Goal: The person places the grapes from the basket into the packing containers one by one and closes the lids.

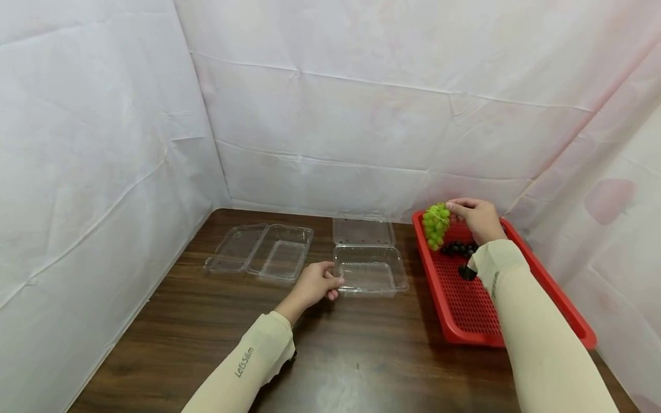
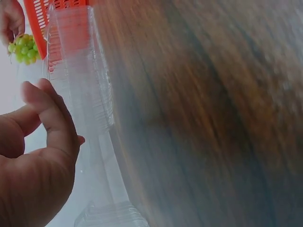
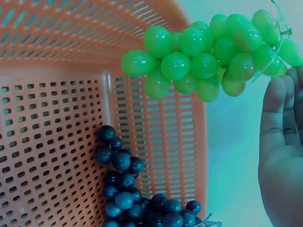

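Note:
In the head view my right hand (image 1: 477,218) pinches a bunch of green grapes (image 1: 436,225) by its stem end, above the far left corner of a red plastic basket (image 1: 439,304). The right wrist view shows these green grapes (image 3: 203,59) hanging beside the fingers, over the basket wall. Bunches of dark grapes (image 3: 124,200) lie in the basket below. My left hand (image 1: 315,284), thumb and fingers curled, holds the left edge of a clear plastic clamshell box (image 1: 369,287), whose lid (image 1: 363,231) lies folded back behind it.
Left of my left hand, a second clear clamshell box (image 1: 281,252) lies opened flat, its lid to the left. Both boxes and the basket stand on a dark wooden table (image 1: 330,367). Pale cloth walls (image 1: 320,126) rise behind the table and at both sides.

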Demonstrator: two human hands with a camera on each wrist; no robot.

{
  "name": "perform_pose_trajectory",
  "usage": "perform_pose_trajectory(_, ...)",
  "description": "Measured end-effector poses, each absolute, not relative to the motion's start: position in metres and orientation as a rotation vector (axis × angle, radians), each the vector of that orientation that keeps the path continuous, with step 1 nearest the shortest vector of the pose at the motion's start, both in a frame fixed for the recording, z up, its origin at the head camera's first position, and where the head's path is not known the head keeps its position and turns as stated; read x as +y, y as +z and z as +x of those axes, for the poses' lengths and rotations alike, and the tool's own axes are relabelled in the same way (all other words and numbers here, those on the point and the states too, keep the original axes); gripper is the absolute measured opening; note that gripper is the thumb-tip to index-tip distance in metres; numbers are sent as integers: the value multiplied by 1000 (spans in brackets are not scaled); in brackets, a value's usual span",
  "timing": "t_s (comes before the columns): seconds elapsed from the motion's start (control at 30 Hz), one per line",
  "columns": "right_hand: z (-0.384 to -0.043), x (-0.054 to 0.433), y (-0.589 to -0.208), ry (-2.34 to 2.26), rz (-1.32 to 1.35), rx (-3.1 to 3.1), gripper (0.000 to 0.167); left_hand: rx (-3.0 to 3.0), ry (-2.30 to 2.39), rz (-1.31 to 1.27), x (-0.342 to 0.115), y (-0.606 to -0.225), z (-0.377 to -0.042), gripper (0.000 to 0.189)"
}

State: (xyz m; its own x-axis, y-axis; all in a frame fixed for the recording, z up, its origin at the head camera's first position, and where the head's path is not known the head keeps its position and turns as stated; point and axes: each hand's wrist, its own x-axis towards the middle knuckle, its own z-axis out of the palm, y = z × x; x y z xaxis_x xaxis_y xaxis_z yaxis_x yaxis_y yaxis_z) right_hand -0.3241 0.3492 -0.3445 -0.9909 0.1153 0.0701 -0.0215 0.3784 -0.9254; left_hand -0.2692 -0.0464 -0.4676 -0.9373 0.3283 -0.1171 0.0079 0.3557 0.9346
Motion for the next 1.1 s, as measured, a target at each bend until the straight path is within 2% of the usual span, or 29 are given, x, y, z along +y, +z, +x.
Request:
perform_pose_trajectory(0.2, -337, 352, -349, 1692, -53, -2462, 51, 2289, 1684, 259, -47, -470, -274, 68)
perform_pose_trajectory(0.63, -318, 300, -320, 1678, 85, -2487, 45, 2324, 1732, 196, -46, -471, -279, 68)
perform_pose_trajectory(1.1, -332, 265, -327, 1769, 191, -2474, 34, 2327, 1742, 193, -41, -470, -277, 67)
